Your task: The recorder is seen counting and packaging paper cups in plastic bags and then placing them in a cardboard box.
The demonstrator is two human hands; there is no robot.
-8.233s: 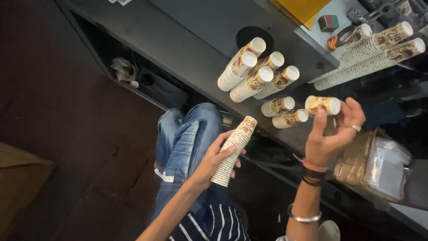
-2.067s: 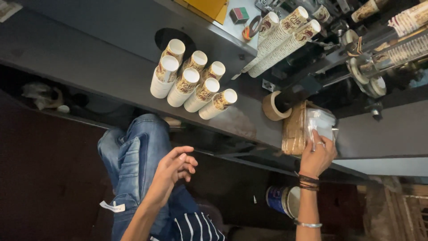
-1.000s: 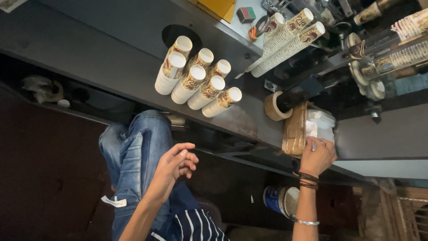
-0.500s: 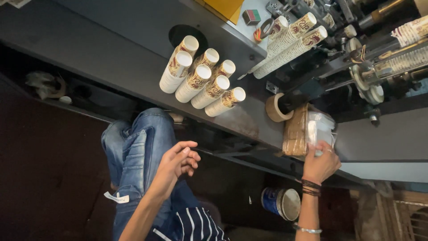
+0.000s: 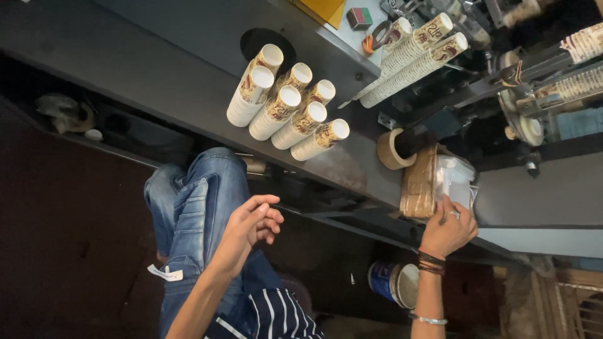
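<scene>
My right hand [image 5: 447, 230] reaches to a clear plastic bag [image 5: 455, 181] lying on the grey machine table [image 5: 188, 69], its fingers on the bag's near edge. Beside the bag lies a brown stack of flat paper blanks [image 5: 419, 182]. My left hand [image 5: 251, 226] hangs over my jeans-clad knee, fingers loosely curled, holding nothing. Several stacks of printed paper cups [image 5: 286, 110] stand grouped on the table to the left.
A tape roll [image 5: 391, 149] stands by the brown stack. Long cup stacks [image 5: 418, 56] lie on the machine at the back. A blue can [image 5: 388, 282] sits on the floor below the table edge. Machine parts [image 5: 527, 100] crowd the right.
My left hand no longer holds a cup stack and rests empty by my knee. My right hand left the cups and went right to the plastic bag. The view shifted slightly.
</scene>
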